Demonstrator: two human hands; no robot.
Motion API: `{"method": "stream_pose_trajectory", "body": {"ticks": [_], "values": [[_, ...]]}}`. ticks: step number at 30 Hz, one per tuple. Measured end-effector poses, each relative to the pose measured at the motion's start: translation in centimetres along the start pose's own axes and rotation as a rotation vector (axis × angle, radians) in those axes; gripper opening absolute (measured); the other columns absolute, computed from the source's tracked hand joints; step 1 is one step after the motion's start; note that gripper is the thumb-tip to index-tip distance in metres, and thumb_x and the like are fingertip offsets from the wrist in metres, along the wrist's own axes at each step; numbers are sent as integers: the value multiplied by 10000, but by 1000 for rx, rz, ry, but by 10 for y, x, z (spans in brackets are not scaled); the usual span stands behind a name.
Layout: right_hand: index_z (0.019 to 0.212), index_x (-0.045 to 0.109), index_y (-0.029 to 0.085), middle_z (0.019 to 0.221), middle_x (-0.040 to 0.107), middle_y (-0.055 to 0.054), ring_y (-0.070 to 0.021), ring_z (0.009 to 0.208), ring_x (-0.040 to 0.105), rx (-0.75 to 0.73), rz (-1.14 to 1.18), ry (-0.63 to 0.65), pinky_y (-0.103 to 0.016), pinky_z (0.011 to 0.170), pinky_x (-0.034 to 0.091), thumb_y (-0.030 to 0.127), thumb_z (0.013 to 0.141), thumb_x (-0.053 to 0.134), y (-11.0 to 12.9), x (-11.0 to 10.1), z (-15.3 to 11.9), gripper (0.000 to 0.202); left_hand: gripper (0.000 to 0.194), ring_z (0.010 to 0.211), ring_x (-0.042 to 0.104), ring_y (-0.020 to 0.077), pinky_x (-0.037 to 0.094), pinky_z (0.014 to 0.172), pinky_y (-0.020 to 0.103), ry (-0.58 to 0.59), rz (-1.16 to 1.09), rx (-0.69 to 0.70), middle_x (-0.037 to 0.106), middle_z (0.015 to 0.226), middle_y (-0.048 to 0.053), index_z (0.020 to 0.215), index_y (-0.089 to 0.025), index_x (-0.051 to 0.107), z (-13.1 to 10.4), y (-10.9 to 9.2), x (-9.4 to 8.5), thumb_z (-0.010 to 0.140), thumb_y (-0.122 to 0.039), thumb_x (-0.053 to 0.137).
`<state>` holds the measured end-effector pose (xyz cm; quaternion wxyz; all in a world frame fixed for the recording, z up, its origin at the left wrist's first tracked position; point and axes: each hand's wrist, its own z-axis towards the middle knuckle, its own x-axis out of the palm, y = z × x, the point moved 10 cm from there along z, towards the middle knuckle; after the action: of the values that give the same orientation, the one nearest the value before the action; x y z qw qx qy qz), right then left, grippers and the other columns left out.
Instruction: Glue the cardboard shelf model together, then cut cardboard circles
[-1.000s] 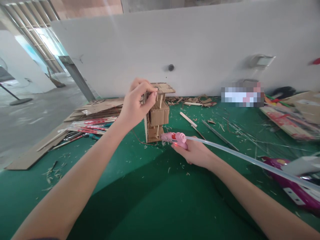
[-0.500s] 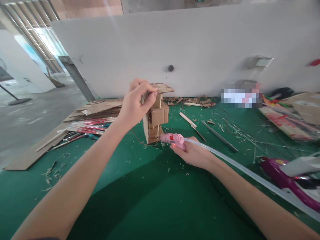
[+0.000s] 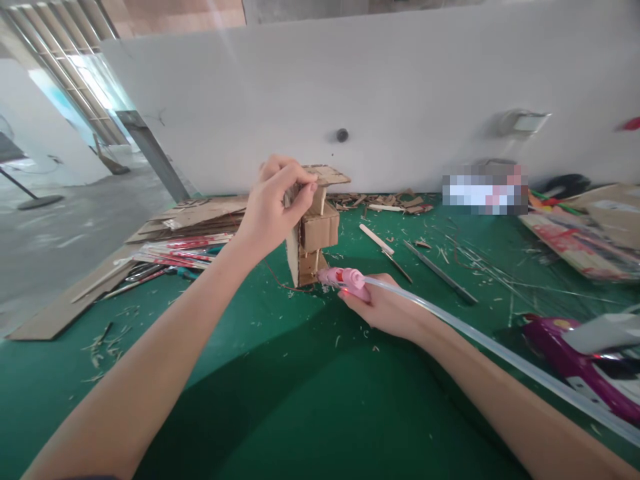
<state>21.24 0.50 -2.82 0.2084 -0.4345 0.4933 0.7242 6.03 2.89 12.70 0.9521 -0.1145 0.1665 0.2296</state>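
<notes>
The left hand point(image 3: 270, 210) pinched the upper left of the cardboard model point(image 3: 320, 232), which stood rightward on the green table point(image 3: 300, 407). The right hand point(image 3: 390, 310), right of the model, curled round a pink glue gun point(image 3: 354, 280), nozzle at the model's base.

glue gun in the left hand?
No, the right hand holds the pink glue gun, while the left hand is by the top of the cardboard structure.

A pale partition point(image 3: 240, 107) backs the green tabletop point(image 3: 360, 407), with grey floor point(image 3: 65, 240) at left.
</notes>
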Motion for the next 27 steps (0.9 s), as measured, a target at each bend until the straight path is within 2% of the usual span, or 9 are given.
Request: {"method": "stream_pose_trajectory", "body": {"ticks": [5,10,14,19,22,27], "values": [[842,666,180,704,636,-21,-137,595,550,-23,50,-43,-231,533,372,367,910,460,6,-2,-1,286,65,941,591,196,491,903,424,-4,-43,-16,604,953,55,907,-254,654,0,1,0,864,-302,645],[828,684,171,742,665,-50,-166,662,596,-42,13,-12,-240,593,416,318,896,480,17,-2,1,260,54,931,587,215,478,905,488,13,11,16,579,907,45,905,-246,637,1,-4,0,888,-288,607],[835,686,174,737,672,-40,-156,634,594,-18,30,9,-233,567,410,315,888,490,15,-2,0,248,70,909,585,204,502,874,461,10,49,49,582,886,46,908,-244,633,2,-7,0,903,-295,586],[716,622,175,627,601,-14,-118,525,526,35,48,-33,-222,490,358,391,904,473,-4,-3,-3,323,81,910,584,192,526,837,418,24,57,44,586,908,53,919,-246,631,1,-4,1,911,-304,575],[665,579,186,528,531,6,-108,452,469,65,46,-7,-229,453,331,427,912,459,-13,0,-4,365,79,928,586,188,528,842,409,33,43,25,590,925,50,928,-248,630,0,-1,-1,909,-303,576],[655,526,198,478,520,18,-115,447,503,115,60,44,-230,476,367,440,913,458,-18,3,-4,360,112,957,582,192,521,858,402,51,20,-14,602,974,68,927,-245,631,0,3,-1,905,-339,575]]}}
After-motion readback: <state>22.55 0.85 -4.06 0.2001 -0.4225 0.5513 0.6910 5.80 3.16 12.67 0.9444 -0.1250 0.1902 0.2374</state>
